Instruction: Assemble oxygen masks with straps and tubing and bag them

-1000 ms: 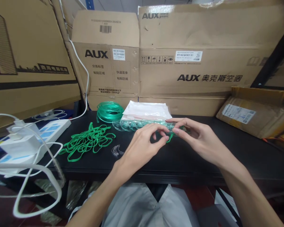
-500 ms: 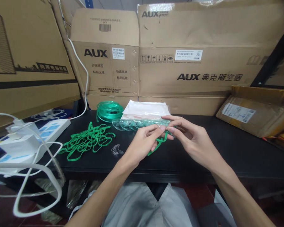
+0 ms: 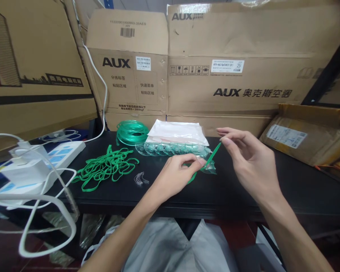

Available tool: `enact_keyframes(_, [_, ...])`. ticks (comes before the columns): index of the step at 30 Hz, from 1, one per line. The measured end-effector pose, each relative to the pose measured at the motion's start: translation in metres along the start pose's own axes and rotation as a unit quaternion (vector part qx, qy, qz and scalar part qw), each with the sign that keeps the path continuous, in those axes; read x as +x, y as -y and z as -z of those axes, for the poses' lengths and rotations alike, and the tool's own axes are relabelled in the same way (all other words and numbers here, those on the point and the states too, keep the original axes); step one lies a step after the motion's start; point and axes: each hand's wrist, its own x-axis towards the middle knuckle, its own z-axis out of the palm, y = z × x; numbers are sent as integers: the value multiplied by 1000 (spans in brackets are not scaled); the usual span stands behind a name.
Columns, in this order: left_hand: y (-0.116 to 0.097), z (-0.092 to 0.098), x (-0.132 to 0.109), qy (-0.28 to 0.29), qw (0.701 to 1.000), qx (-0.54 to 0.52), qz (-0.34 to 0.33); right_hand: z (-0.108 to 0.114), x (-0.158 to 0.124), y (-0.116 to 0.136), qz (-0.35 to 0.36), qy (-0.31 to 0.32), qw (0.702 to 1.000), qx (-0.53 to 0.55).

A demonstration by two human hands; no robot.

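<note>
A green elastic strap (image 3: pixel 212 155) is stretched between my two hands above the black table (image 3: pixel 272 189). My left hand (image 3: pixel 175 175) pinches its lower end with thumb and fingers. Up and to the right, my right hand (image 3: pixel 248 160) pinches the upper end between thumb and forefinger. Just behind the strap lies a row of clear green-tinted plastic masks (image 3: pixel 175 150), the nearest one right under the strap. A loose heap of green straps (image 3: pixel 106 168) lies to the left, with a few small metal clips (image 3: pixel 140 178) beside it.
A coil of green tubing (image 3: pixel 131 132) and a stack of clear plastic bags (image 3: pixel 177 133) sit at the back. Large cardboard boxes (image 3: pixel 223 68) wall the rear. A white power strip with cables (image 3: pixel 36 162) is at left, and a flat parcel (image 3: pixel 303 136) at right.
My hands have come apart. The right hand rose up and to the right, pulling the green strap taut, while the left hand stayed low holding the other end.
</note>
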Motion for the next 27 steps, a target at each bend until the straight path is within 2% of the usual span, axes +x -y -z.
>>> enact_keyframes(2, [1, 0, -1, 0, 1000, 27, -9, 0, 0, 1, 6, -35, 999, -2])
enact_keyframes(4, [1, 1, -1, 3, 999, 40, -13, -1, -1, 3, 11, -35, 999, -2])
enact_keyframes(9, [3, 3, 0, 5, 1000, 25, -13, -9, -8, 6, 10, 77, 997, 11])
enact_keyframes(16, [7, -4, -1, 23, 999, 42, 4, -17, -14, 9, 54, 123, 991, -18])
enact_keyframes(20, [14, -7, 2, -21, 999, 24, 2, -19, -16, 13, 71, 158, 985, -26])
enact_keyframes(23, [17, -4, 6, -58, 998, 2, 29, -20, -15, 13, 45, 130, 990, -11])
enact_keyframes(27, [13, 2, 9, -71, 993, -88, 29, -17, -10, 3, -42, 21, 999, -5])
